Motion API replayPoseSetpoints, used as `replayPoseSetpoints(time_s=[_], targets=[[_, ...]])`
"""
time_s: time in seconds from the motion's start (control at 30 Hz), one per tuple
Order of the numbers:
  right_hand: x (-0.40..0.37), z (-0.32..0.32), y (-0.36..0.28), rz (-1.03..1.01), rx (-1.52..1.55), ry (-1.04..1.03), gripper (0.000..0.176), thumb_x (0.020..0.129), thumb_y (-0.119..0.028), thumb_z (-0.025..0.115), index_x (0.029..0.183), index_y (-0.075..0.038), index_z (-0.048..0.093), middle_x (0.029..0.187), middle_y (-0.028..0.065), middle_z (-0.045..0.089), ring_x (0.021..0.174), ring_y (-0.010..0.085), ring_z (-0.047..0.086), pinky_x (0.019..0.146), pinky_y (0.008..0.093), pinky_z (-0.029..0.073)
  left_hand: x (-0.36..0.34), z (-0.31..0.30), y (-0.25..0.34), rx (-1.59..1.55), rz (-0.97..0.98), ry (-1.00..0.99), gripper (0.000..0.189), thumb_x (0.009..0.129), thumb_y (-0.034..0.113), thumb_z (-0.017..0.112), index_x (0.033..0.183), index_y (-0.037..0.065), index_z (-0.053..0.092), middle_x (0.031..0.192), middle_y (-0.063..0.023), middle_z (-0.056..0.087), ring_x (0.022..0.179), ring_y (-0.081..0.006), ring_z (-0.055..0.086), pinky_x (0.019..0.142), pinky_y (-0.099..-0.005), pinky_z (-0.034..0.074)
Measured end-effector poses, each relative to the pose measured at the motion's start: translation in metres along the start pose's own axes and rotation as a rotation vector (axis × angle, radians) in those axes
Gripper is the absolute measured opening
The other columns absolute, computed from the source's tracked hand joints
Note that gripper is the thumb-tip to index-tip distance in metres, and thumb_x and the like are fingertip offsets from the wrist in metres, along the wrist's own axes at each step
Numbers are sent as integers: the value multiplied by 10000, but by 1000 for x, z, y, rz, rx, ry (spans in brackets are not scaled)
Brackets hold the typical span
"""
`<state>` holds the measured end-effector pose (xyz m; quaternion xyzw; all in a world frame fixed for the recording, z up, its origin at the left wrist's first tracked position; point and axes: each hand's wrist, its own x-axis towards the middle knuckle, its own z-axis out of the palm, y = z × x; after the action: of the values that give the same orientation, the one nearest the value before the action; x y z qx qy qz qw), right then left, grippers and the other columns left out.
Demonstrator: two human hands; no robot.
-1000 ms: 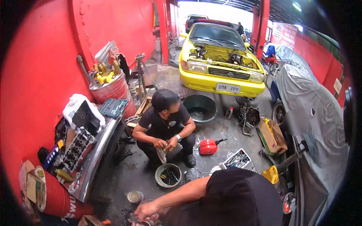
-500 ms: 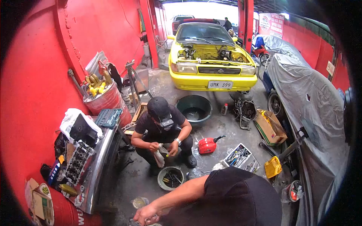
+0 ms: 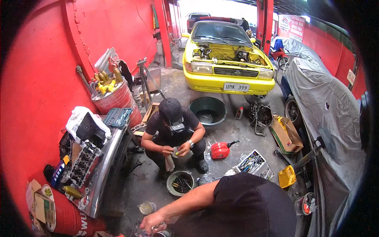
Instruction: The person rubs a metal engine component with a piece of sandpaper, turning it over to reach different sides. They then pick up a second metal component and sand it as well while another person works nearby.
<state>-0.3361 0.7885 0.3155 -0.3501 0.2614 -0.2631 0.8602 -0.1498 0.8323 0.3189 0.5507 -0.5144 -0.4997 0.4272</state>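
Basin (image 3: pixel 201 106) before the car (image 3: pixel 227 58) — jerrycan (image 3: pixel 220 151) left of the toolbox (image 3: pixel 265 162).

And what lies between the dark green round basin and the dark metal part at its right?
The head view shows a small, upright red and white bottle.

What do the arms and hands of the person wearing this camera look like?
The right arm wears a dark black sleeve with a visible seam, leaving the forearm bare. The right hand has no glove, and no watch shows. The left hand can't be made out.
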Motion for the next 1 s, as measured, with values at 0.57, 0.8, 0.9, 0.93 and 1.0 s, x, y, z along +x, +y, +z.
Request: replayPoseSetpoints(time_s=[0.57,0.8,0.9,0.93,1.0], targets=[[2,-9,14,11,14,31,75,839,-170,605,804,-161,540,493,-48,415,337,42,321,286,222,232,14,-7,-49,142,351,-31,153,935,91,575,1037,-14,621,751,-91,601,611,-179,552,534,-307,466],[7,3,15,26,14,67,111,848,-181,609,779,-162,525,503,-57,418,347,46,328,302,223,234,23,-11,-45,782,950,82,199,927,102,591,1088,-1,644,852,-161,624,676,-259,599,573,-377,493],[15,-16,28,5,15,51,147,843,-174,610,747,-152,501,499,-48,409,347,51,333,302,225,239,11,-9,-46,-25,-10,-20,189,951,143,586,1036,-22,622,823,-60,601,672,-163,538,557,-326,472],[12,-15,23,4,5,40,156,841,-172,611,739,-148,496,499,-44,408,347,54,335,302,229,237,11,-8,-45,-51,-15,-9,192,952,146,586,1037,-24,618,813,-50,595,668,-163,537,555,-324,468],[8,-10,16,4,1,18,173,838,-169,611,724,-140,485,498,-37,405,347,60,339,301,237,234,0,-8,-39,-94,-35,11,199,955,151,587,1039,-28,610,793,-29,583,661,-161,533,549,-320,462]])
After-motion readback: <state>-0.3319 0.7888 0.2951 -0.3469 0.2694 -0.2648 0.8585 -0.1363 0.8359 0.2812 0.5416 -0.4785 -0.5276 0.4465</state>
